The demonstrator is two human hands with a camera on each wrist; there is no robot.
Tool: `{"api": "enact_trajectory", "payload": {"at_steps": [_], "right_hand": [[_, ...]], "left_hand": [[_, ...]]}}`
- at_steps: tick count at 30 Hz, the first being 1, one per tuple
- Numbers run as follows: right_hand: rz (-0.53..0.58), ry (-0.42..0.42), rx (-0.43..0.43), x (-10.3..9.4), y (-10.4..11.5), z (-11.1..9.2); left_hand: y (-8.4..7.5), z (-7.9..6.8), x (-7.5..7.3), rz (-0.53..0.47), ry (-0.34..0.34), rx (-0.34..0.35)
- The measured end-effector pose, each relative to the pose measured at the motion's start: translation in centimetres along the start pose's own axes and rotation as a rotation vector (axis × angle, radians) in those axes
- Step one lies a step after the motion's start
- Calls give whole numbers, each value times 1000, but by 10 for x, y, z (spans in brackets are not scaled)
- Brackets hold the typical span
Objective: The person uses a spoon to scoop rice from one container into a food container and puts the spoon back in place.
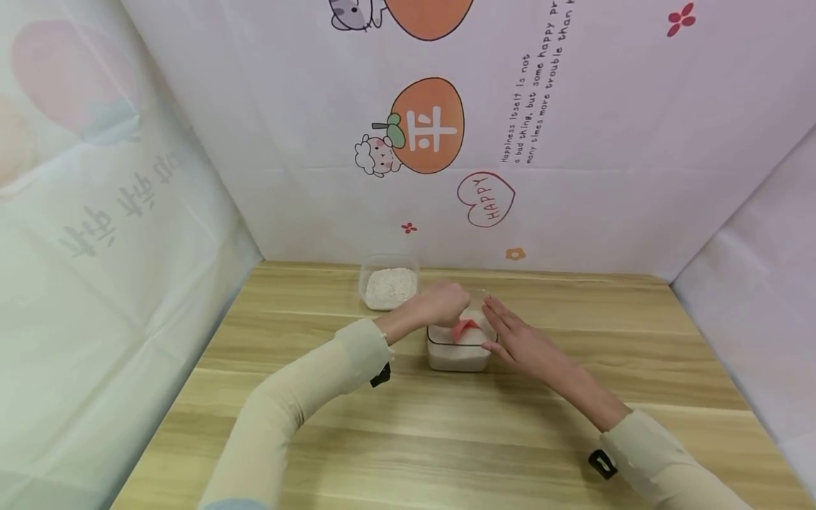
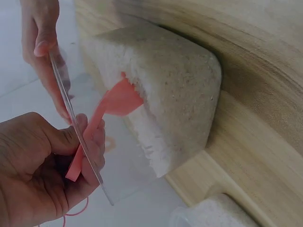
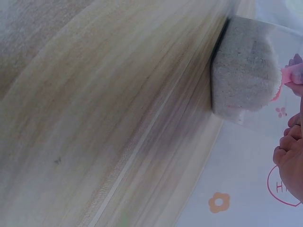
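A clear square container (image 1: 460,360) of white rice (image 2: 156,80) stands on the table below both hands. My left hand (image 1: 444,302) holds the handle of a pink scoop (image 2: 122,98), fingers curled round it. The scoop's head is partly sunk in the rice, its handle rising past the container's rim. My right hand (image 1: 525,343) rests against the right side of the container, fingers extended and thumb at the near corner. In the right wrist view the container (image 3: 246,71) sits at the upper right, with part of the right hand (image 3: 291,158) at the frame's edge.
A second clear container (image 1: 390,285) holding white grains stands behind and to the left, near the back wall. The wooden table (image 1: 408,446) meets a printed white sheet (image 1: 319,142) at the back. More white sheeting hangs at both sides.
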State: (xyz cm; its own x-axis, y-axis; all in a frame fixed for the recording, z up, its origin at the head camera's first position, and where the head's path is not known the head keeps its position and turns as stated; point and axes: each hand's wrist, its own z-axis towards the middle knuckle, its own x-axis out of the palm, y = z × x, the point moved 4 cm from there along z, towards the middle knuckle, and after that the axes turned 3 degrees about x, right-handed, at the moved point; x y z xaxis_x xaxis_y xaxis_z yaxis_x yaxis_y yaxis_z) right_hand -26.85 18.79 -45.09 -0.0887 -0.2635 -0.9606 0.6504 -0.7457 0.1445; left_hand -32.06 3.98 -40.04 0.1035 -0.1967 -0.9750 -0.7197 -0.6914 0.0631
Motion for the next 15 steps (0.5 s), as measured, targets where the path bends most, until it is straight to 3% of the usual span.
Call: {"api": "enact_trajectory", "payload": {"at_steps": [10,15], "right_hand": [[-8,9,10,3,-2,-2],[-10,7,13,1,-4,-2]], "left_hand": [[15,2,-2,-154,114,2],[26,3,-2,-199,136,10]]}}
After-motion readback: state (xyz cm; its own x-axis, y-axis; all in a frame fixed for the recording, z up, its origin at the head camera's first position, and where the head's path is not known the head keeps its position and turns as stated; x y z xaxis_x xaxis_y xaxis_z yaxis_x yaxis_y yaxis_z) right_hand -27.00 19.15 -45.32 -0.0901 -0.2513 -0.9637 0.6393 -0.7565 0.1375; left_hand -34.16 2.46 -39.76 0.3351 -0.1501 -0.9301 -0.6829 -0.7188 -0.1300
